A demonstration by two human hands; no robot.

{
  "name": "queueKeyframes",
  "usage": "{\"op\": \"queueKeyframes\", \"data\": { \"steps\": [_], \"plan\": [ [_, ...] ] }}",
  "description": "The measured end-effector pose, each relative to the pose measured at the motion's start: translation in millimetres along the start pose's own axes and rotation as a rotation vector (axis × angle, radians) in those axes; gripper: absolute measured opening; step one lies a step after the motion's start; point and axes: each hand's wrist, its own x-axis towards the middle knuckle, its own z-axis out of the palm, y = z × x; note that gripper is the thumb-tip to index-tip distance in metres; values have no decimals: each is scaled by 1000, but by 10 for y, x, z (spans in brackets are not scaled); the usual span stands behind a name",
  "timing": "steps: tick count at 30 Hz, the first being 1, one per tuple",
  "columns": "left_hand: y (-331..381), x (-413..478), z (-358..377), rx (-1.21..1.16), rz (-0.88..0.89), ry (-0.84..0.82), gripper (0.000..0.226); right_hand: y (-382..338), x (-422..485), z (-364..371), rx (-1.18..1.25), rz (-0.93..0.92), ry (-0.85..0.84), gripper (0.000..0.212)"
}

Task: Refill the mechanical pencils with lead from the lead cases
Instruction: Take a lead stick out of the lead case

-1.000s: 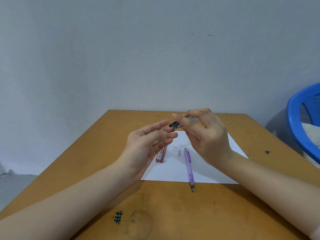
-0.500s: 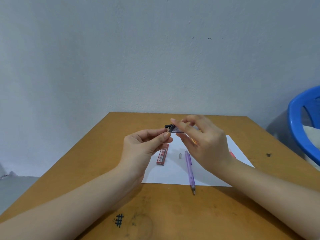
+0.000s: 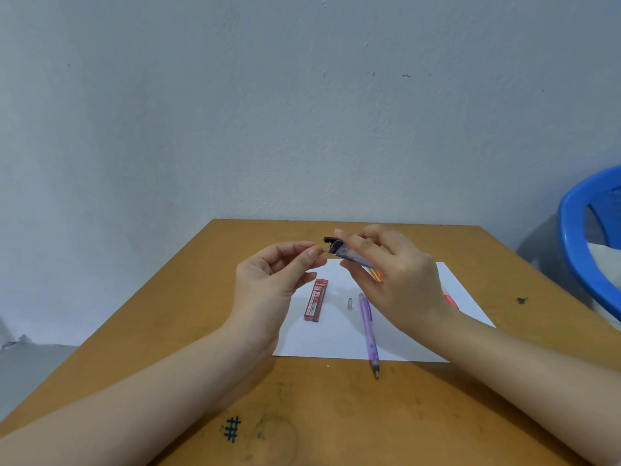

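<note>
Head view, the only 1 given: the right hand (image 3: 396,280) is raised above the white sheet of paper (image 3: 339,338), clasping a clear lead case (image 3: 349,255) whose black cap (image 3: 331,241) is flipped open and aimed left. The left hand (image 3: 272,280) meets it with thumb and forefinger pinched together just at the case mouth; a thin dark line there looks like a lead (image 3: 325,252) being drawn out, though it is too fine to be sure. On the paper lie a second, red lead case (image 3: 316,300), a purple mechanical pencil (image 3: 368,327) with its tip toward the person, and beside its far end a small grey cap (image 3: 349,303), so the pencil seems opened and ready. Something pink (image 3: 450,301) peeks from behind the right wrist; I cannot tell what it is.

To do this step well, I would pull the lead straight along the case axis, pinch lightly so it does not snap, and keep the case tilted only slightly so others do not spill onto the wooden table (image 3: 201,331).
</note>
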Motion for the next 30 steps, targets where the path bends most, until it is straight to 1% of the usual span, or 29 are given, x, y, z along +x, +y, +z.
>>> {"op": "queueKeyframes", "data": {
  "steps": [4, 8, 18, 21, 25, 30],
  "plan": [
    [34, 17, -5, -20, 27, 5, 23, 15, -19, 11, -13, 18, -30, 36],
    [37, 46, -28, -58, 37, 34, 14, 28, -27, 33, -17, 31, -58, 35],
    [40, 99, -64, -135, 7, 82, 25, 61, -17, 27, -37, 82, -38, 40],
    [29, 111, -60, -132, -5, 85, 26, 54, -8, 20, -39, 73, -21, 45],
    [4, 138, -83, -83, -18, 80, 28, 34, 2, 12, 49, 106, -50, 50],
    [-19, 152, -98, -14, -27, 62, 29, 14, 14, -7, 250, 288, -98, 54]
  ]
}}
